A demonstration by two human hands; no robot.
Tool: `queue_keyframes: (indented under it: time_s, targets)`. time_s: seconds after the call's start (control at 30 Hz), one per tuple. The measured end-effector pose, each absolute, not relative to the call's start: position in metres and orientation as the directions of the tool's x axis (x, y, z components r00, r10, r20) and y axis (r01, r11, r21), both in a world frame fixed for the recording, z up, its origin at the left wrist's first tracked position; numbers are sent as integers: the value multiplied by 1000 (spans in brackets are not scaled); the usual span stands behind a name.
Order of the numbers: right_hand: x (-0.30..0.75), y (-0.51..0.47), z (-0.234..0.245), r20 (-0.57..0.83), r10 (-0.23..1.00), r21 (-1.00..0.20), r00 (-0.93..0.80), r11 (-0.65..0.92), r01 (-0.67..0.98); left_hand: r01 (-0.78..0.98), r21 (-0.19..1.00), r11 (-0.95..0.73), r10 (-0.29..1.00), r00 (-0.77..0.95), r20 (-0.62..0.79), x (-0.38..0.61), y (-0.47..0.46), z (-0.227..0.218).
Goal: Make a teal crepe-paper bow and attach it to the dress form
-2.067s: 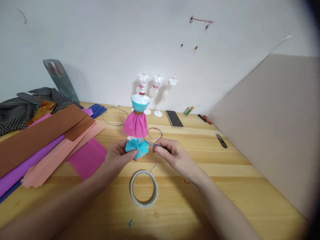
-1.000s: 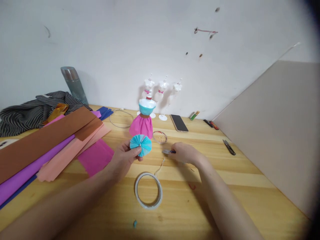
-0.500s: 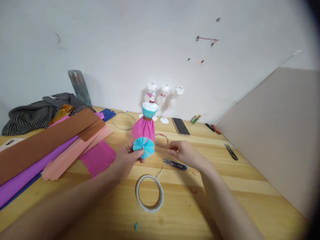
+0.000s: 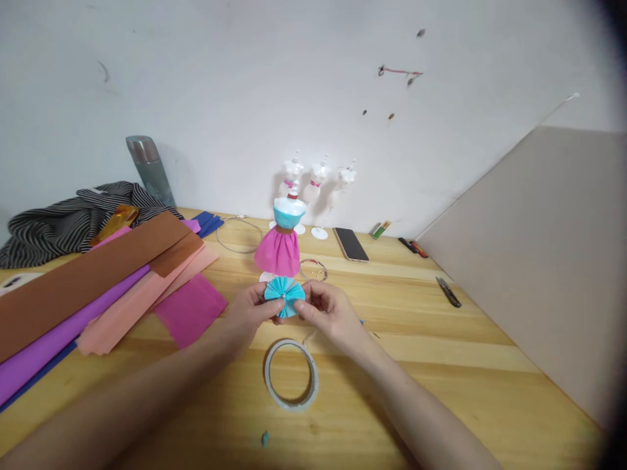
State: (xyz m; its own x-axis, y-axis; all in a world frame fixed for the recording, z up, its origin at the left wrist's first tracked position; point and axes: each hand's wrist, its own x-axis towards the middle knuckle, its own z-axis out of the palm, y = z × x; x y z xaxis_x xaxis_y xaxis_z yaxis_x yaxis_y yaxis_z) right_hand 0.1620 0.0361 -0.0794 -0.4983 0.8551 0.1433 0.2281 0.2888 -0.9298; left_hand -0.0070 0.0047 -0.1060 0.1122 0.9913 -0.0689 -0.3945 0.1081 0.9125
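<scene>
A round pleated light-blue paper rosette [image 4: 285,288] with a small pale bead at its centre is held up above the table. My left hand [image 4: 249,310] pinches its left side, thumb across the front. On the opposite edge, my right hand [image 4: 330,312] grips it between thumb and fingers. Just behind stands a small dress form [image 4: 278,251] in a pink skirt, brown waistband and light-blue top. A roll of tape [image 4: 267,375] lies in front, below the hands. The thread snips are almost wholly hidden behind my right hand.
Brown, purple, peach and pink crepe paper [image 4: 117,274] is piled at the left, near a striped cloth [image 4: 73,219] and a bottle [image 4: 151,171]. White mini dress forms [image 4: 318,176] stand by the wall. A phone [image 4: 351,244], beaded ring [image 4: 313,270] and dark-handled snips [image 4: 449,292] lie rightward.
My right hand has moved left from above the blue snips and taken hold of the rosette's right edge. My left hand keeps its hold.
</scene>
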Motion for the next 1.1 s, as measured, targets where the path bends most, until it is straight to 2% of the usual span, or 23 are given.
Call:
queue_keyframes:
  time_s: [0.13,0.53,0.7,0.9,1.03,1.1]
  targets:
    - [158,34,-82,98,862,-944,-497,239,228,-357,929,91,990,131,-47,-7,4,-109]
    - [166,38,-71,152,874,-934,-461,280,222,-309,950,41,983,180,16,-12,2,-101]
    - [170,41,-65,155,884,-944,-441,264,197,-249,968,18,994,105,9,-20,4,-87]
    - [170,43,-67,143,876,-948,-460,256,191,-206,978,33,995,95,-14,-24,5,-77]
    - [168,44,-66,212,860,-936,-464,315,157,-220,975,-35,997,58,49,-31,6,-66]
    - [168,43,-62,310,844,-892,-438,418,174,-241,969,-62,997,38,73,-35,6,-63]
